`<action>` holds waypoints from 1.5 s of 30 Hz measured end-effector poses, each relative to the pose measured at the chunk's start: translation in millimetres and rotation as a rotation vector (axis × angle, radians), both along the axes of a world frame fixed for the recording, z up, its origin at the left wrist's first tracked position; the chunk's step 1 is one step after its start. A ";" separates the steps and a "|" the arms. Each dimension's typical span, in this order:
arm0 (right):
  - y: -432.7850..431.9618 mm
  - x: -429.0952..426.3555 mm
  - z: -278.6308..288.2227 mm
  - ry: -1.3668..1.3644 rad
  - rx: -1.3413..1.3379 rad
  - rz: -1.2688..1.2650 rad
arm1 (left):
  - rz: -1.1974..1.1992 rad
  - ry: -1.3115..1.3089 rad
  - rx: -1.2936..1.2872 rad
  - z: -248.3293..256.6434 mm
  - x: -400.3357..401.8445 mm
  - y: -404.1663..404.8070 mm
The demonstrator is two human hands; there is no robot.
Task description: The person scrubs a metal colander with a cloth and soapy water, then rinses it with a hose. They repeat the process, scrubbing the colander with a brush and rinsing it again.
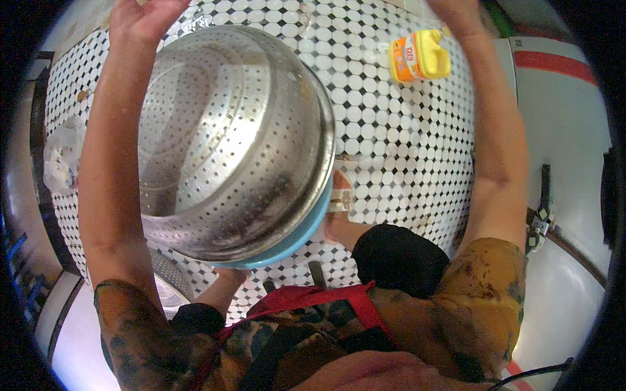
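Note:
My left hand (144, 17) is cut by the top edge of the picture; its palm base shows but the fingers do not. Below it, my forearm passes over the left side of a large perforated stainless-steel steamer pot (234, 132). The pot lies tilted, its pierced base facing up and left, over a light blue basin (288, 242). At the top right only the wrist and base of my right hand (452, 7) appear, its fingers out of view. Nearest to it, a yellow plastic jug (433, 56) with an orange label stands on the tiled floor (371, 127).
Another perforated metal vessel (168, 276) sits at the lower left, partly behind my arm. A clear plastic bag (61, 159) rests on the floor at far left. Light metal cabinet doors (552, 122) with a latch (540, 227) border the right side. My sandalled foot (341, 193) is beside the basin.

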State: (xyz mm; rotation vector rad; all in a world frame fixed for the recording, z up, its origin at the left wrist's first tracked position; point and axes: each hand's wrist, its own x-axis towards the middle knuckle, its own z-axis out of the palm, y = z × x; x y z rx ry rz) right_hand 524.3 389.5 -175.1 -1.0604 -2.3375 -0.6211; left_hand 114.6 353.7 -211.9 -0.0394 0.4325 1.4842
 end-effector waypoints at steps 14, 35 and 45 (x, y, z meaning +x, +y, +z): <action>-252.7 200.4 20.1 -0.060 -0.546 -0.524 | -0.155 0.174 -0.115 86.7 135.1 -165.9; -360.1 -131.7 102.4 0.295 -1.487 -0.001 | 0.366 0.081 -0.285 106.5 122.7 -325.6; -354.4 -212.9 73.7 0.118 -1.214 -0.051 | 0.500 0.308 -0.114 84.8 70.1 -321.3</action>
